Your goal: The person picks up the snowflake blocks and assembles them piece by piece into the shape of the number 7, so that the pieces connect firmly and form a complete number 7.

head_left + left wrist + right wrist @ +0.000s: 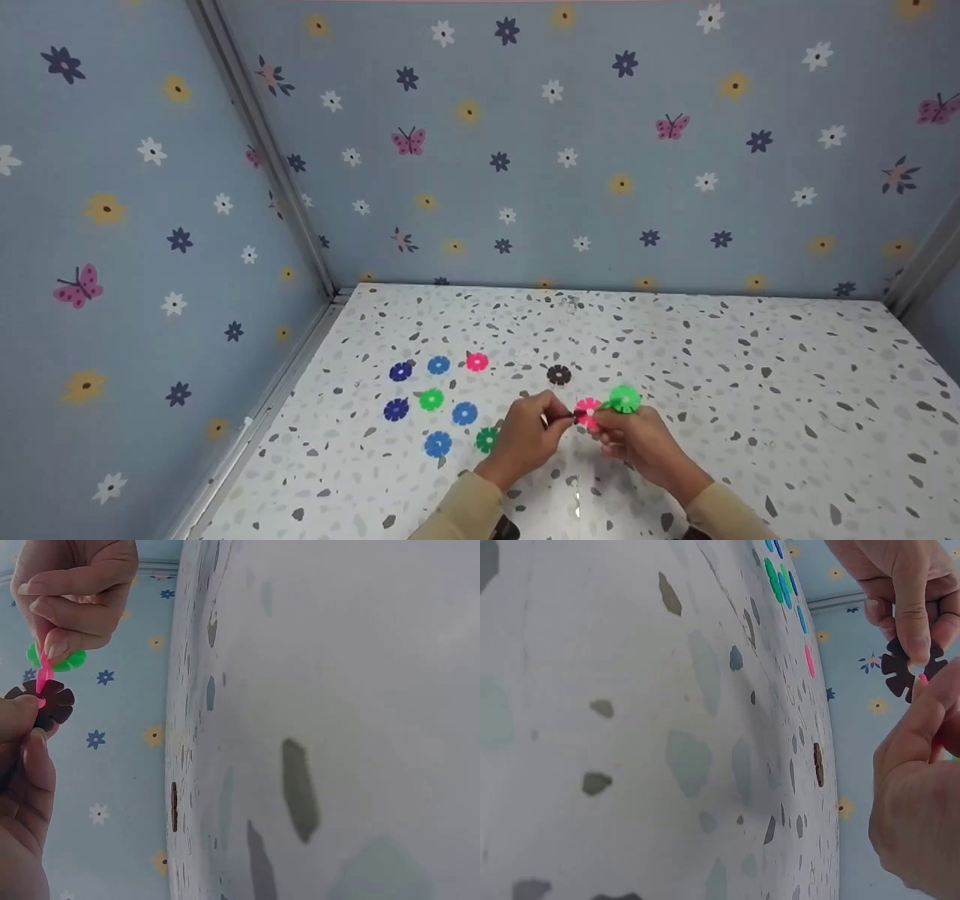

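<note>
My left hand point(525, 435) pinches a dark brown notched plastic disc point(60, 705) between thumb and fingers. In the head view that disc appears nearly edge-on. My right hand point(645, 446) holds a pink notched disc point(586, 411), and a bright green notched disc point(625, 399) stands out beside it, seemingly joined to the pink one. The pink edge meets the brown disc near its middle in the left wrist view; how deep the slots engage is hidden by the fingers. Both hands are raised above the speckled tabletop point(750, 450).
Another brown disc point(559, 375) lies beyond the hands. To the left lie several loose discs, among them a pink disc point(477, 361), a light blue disc point(465, 413), a navy disc point(396, 409) and a dark green disc point(487, 439). Patterned panels point(525, 187) border the table.
</note>
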Tool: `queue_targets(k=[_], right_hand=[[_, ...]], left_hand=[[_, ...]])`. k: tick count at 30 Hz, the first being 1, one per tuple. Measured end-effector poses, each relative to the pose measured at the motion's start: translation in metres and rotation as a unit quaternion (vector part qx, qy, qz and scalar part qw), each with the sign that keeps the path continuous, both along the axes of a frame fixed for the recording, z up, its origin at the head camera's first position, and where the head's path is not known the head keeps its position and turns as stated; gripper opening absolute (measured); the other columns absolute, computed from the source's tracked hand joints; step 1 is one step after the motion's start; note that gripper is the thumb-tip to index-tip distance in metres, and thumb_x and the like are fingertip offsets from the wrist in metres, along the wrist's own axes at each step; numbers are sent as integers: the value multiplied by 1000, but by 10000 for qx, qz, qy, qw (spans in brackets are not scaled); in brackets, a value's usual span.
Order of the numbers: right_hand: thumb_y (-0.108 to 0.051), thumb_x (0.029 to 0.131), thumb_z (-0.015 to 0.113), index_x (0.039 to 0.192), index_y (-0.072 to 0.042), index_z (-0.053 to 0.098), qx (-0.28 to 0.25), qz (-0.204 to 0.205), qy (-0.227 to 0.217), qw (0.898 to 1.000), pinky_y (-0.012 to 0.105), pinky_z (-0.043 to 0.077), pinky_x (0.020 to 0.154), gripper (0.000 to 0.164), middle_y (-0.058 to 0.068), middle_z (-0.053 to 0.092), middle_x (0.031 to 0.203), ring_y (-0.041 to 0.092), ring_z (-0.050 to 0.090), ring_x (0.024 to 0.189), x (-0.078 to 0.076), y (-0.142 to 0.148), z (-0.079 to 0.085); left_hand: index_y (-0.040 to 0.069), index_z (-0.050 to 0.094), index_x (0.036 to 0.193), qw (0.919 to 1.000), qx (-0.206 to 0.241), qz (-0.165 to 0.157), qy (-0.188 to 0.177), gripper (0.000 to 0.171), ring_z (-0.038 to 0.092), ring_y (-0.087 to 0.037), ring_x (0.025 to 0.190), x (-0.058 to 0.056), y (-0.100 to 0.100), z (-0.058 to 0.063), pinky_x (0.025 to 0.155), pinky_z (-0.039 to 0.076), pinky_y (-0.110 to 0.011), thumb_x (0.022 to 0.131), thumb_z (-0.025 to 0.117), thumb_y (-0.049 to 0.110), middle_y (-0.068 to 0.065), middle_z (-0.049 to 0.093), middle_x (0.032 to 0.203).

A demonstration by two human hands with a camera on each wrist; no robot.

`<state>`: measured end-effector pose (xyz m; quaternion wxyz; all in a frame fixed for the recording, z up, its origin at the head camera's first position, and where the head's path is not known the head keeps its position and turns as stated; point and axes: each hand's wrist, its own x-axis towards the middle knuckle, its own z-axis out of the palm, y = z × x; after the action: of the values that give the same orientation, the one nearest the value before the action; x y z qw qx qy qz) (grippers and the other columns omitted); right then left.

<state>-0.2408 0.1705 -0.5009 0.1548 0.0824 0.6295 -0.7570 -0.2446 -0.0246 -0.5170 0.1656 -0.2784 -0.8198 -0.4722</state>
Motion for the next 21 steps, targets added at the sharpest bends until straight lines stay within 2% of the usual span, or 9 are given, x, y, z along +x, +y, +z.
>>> queue_targets(k=[2,6,10,12,17,21], right_hand=[[-5,87,67,98,2,64,153,-50,-66,9998,27,52,59,13,10,66,79,14,58,65,1,0,-2],[-7,88,68,103,4,62,371,-271,-111,9989,31,55,64,19,12,67,85,18,63,73,3,-2,-6],[-8,89,68,107,5,61,358,-424,-52,9984,34,56,69,23,13,69,93,21,67,78,2,-1,-9],[-7,90,67,108,5,59,284,-425,-1,9987,36,57,71,24,14,69,96,22,68,80,2,0,-11],[-6,91,67,110,6,57,205,-381,38,9991,35,56,71,25,15,68,96,22,67,80,3,5,-15],[-6,91,66,109,7,58,380,-358,25,9986,33,54,67,24,15,68,92,20,64,77,3,5,-16]], left_hand=[[11,65,86,9997,-84,-9,-227,12,55,2,67,1,0,-1,59,48,-16,87,75,6,8,66,78],[14,66,89,9971,-580,31,-485,11,56,1,70,2,-4,1,60,46,-17,88,77,16,11,66,82],[16,67,94,9874,-1264,132,-938,16,58,-6,73,-1,-20,7,64,47,-21,89,76,28,9,66,89],[15,67,98,9765,-1700,303,-1289,18,57,-9,77,-2,-31,10,69,48,-25,89,75,28,6,64,93],[10,67,107,9375,-2829,679,-1910,29,54,-13,77,-5,-60,17,72,49,-31,82,78,19,3,55,92],[9,68,109,9197,-3212,744,-2133,36,53,-15,75,-5,-75,22,74,49,-34,77,82,16,3,54,90]])
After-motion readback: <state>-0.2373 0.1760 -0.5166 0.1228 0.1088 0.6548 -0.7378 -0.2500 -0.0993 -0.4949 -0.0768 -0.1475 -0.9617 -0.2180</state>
